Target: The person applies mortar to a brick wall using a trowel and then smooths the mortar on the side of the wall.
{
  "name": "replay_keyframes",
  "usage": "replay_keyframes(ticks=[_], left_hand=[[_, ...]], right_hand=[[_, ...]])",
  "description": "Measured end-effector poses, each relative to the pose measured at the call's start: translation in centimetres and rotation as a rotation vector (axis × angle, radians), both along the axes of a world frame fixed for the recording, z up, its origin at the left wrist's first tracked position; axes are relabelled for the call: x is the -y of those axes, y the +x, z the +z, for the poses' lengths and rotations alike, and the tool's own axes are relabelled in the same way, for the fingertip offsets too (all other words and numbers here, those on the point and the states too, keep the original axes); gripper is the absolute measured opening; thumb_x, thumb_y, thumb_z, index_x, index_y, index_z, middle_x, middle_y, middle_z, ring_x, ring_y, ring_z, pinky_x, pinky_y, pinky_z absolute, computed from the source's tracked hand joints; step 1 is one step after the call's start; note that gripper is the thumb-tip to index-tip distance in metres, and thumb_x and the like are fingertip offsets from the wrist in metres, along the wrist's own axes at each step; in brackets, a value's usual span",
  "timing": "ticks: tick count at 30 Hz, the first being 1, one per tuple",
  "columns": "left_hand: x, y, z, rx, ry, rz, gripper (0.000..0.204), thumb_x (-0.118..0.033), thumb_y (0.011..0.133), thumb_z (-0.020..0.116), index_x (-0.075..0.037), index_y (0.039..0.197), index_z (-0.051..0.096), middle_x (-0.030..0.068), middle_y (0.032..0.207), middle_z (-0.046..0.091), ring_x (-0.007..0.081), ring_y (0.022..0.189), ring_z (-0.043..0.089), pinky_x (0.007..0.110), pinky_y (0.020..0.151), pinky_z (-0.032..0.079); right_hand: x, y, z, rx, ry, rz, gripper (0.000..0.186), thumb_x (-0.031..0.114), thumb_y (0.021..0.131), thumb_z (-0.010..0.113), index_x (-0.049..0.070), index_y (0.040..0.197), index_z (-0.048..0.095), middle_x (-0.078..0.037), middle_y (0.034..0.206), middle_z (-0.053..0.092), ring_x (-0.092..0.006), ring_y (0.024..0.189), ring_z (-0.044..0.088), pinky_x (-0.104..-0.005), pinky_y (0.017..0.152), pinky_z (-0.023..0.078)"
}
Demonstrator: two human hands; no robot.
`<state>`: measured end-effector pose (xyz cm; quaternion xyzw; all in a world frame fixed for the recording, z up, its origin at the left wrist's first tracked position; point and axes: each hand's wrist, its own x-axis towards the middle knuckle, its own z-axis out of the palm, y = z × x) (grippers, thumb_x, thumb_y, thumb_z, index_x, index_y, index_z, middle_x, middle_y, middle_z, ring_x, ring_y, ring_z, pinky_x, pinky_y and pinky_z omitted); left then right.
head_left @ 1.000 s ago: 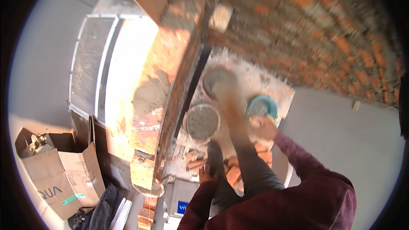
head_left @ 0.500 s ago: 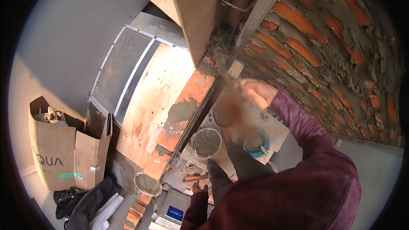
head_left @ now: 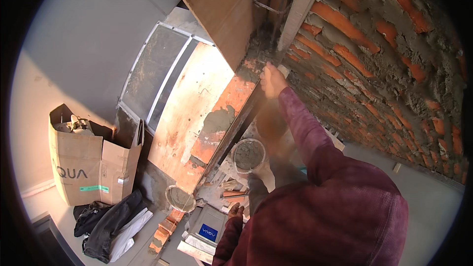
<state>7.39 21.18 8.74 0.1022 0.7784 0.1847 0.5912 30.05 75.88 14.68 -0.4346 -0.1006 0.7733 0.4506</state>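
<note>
My right hand (head_left: 272, 80) reaches out to the foot of the wooden formwork board (head_left: 217, 15), closed round a trowel that it mostly hides. The hand is next to the end of the brick ledge (head_left: 237, 90), which has a patch of grey mortar (head_left: 218, 120) on it. Low beside my body, my left hand (head_left: 236, 211) hangs with loosely parted fingers and holds nothing. Nearer to me than the ledge's side stands a bucket of mortar (head_left: 248, 155). A teal basin shows only as a sliver behind my right arm.
A rough brick wall (head_left: 364, 64) smeared with mortar rises on the right. Steel bars (head_left: 270, 5) stand behind the board. At left are an open cardboard box (head_left: 79, 167), dark clothing (head_left: 106, 229), a smaller mortar bucket (head_left: 180, 199), a grey case (head_left: 206, 226) and a plywood sheet (head_left: 182, 118).
My right hand with the trowel has moved forward and left to the ledge's end by the board. My view has shifted slightly. The left hand still hangs low.
</note>
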Motion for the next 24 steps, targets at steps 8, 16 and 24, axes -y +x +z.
replay_keyframes(ticks=[8,16,24], left_hand=[[1.3,0.0,-1.3,-0.051,0.015,-0.062,0.052,-0.022,0.08,0.067,0.003,0.123,0.051,0.0165,0.11,0.062,0.0218,0.099,0.061,0.033,0.087,0.046],[-2.3,0.4,0.5,-0.058,0.016,-0.068,0.05,-0.018,0.081,0.066,0.003,0.123,0.05,0.0161,0.105,0.063,0.0199,0.094,0.061,0.031,0.082,0.048],[-3.2,1.6,1.3,-0.054,0.029,-0.039,0.049,-0.019,0.081,0.067,0.003,0.122,0.052,0.0162,0.102,0.064,0.0206,0.095,0.062,0.031,0.083,0.048]], right_hand=[[-0.6,0.8,2.5,-0.426,-0.055,-0.015,0.03,0.036,0.094,0.043,0.005,0.095,0.046,-0.004,0.07,0.046,-0.0124,0.049,0.043,-0.0262,0.041,0.037],[-5.2,-0.1,0.3,-0.984,-0.109,-0.327,0.025,0.023,0.091,0.048,-0.002,0.093,0.044,-0.009,0.078,0.05,-0.017,0.056,0.048,-0.0256,0.049,0.045],[-1.3,-3.5,2.4,-0.469,-0.17,-0.229,0.026,0.034,0.089,0.05,0.008,0.093,0.051,-0.001,0.066,0.045,-0.0149,0.053,0.045,-0.0264,0.049,0.04]])
